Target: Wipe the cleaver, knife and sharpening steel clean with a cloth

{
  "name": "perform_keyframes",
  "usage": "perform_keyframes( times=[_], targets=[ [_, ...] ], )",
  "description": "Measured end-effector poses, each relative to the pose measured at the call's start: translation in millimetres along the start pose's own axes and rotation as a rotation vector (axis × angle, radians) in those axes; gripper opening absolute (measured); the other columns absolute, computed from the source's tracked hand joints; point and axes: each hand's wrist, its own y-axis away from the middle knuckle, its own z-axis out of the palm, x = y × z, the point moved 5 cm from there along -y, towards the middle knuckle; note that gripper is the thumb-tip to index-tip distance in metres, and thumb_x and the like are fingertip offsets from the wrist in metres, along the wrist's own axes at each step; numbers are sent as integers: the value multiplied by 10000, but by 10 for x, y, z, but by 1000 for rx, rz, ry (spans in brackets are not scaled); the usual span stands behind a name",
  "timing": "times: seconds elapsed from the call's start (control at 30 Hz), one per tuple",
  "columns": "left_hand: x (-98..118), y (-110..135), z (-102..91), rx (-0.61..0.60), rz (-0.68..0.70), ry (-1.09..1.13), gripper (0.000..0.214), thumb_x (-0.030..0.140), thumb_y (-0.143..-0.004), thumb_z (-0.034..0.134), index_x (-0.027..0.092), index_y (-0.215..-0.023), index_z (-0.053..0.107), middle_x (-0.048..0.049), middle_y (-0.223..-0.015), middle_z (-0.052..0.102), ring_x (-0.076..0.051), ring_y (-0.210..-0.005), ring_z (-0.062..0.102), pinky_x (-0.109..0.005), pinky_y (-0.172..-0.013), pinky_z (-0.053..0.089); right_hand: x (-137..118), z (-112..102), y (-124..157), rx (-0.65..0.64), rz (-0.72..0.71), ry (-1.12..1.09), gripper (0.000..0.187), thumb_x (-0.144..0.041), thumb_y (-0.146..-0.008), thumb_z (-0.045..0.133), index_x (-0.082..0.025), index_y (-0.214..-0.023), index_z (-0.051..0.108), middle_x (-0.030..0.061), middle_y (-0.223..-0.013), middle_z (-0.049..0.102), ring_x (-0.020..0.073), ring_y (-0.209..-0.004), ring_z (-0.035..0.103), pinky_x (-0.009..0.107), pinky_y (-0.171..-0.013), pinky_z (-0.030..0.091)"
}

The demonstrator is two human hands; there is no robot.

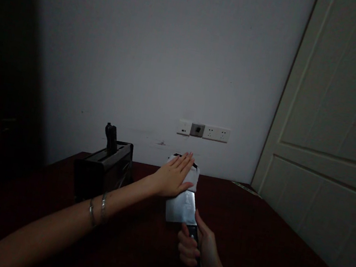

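A broad steel cleaver [181, 207] lies flat over the dark red table [265, 240], its blade pointing away from me. My right hand [196, 246] is wrapped round its black handle. My left hand [173, 175] lies flat, fingers stretched out together, pressing on a white cloth or tissue [192, 178] that covers the far part of the blade. Two bracelets sit on my left forearm.
A black knife block [102, 171] with one dark handle sticking up stands to the left of the cleaver. Wall sockets [203, 131] sit on the pale wall behind. A light door [335, 130] fills the right side. The left of the room is very dark.
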Motion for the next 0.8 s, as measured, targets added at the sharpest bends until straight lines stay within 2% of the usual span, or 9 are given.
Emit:
perform_keyframes(
  times=[0.1, 0.17, 0.33, 0.4, 0.47, 0.67, 0.73, 0.8],
  targets=[
    [283, 94, -53, 29, 124, 2, 689, 529, -889, 183, 69, -1398, 113, -138, -1473, -1, -233, -1351, -36, -367, -1086, 58, 9, 15, 5, -20, 7, 14, 396, -509, -716, 597, -137, -588, 547, -85, -388, 354, 13, -277, 144, 143, -265, 197],
    [305, 90, -53, 19, 143, 9, 685, 530, -889, 186, 83, -1401, 104, -125, -1475, 2, -226, -1352, -34, -364, -1086, 66, 16, 22, 4, -17, 14, 15, 392, -506, -714, 600, -140, -589, 540, -87, -388, 354, 13, -277, 143, 143, -266, 192],
    [-108, -59, 13, -16, -38, 5, 687, 513, -896, 170, 53, -1398, 75, -156, -1469, 19, -229, -1351, -35, -388, -1078, 98, 36, 39, -7, -10, 41, 28, 435, -552, -736, 552, -149, -577, 521, -86, -387, 343, 18, -278, 146, 147, -269, 192],
    [-188, -48, 32, -6, -67, -4, 682, 505, -900, 164, 48, -1397, 74, -162, -1467, 9, -230, -1350, -43, -392, -1077, 103, 23, 30, -11, -8, 25, 25, 425, -542, -739, 553, -143, -594, 537, -89, -388, 338, 16, -282, 136, 145, -270, 190],
    [-137, 39, 43, 2, -45, -10, 673, 501, -902, 169, 56, -1398, 77, -155, -1469, 2, -228, -1349, -55, -390, -1079, 98, -5, 20, -13, -20, -3, 11, 416, -524, -739, 564, -136, -590, 544, -90, -385, 334, 13, -283, 130, 142, -270, 190],
    [304, 458, 40, -30, 113, 25, 668, 505, -901, 190, 83, -1407, 80, -125, -1476, 10, -229, -1350, -50, -368, -1088, 72, -98, -24, -11, -12, -76, -18, 406, -495, -745, 570, -124, -583, 545, -95, -381, 318, 7, -285, 116, 139, -268, 188],
    [332, 506, 37, -40, 148, 30, 673, 515, -899, 193, 95, -1410, 71, -115, -1478, 1, -224, -1352, -40, -357, -1090, 73, -97, -22, -12, -13, -66, -11, 403, -498, -743, 571, -126, -588, 539, -100, -381, 306, 7, -284, 110, 138, -268, 188],
    [233, 470, 43, -51, 143, 22, 681, 525, -897, 185, 99, -1412, 58, -113, -1478, 3, -218, -1353, -32, -353, -1089, 79, -80, -12, -14, -23, -45, -1, 404, -503, -746, 565, -130, -594, 533, -103, -383, 302, 7, -283, 107, 136, -268, 188]
  ],
)
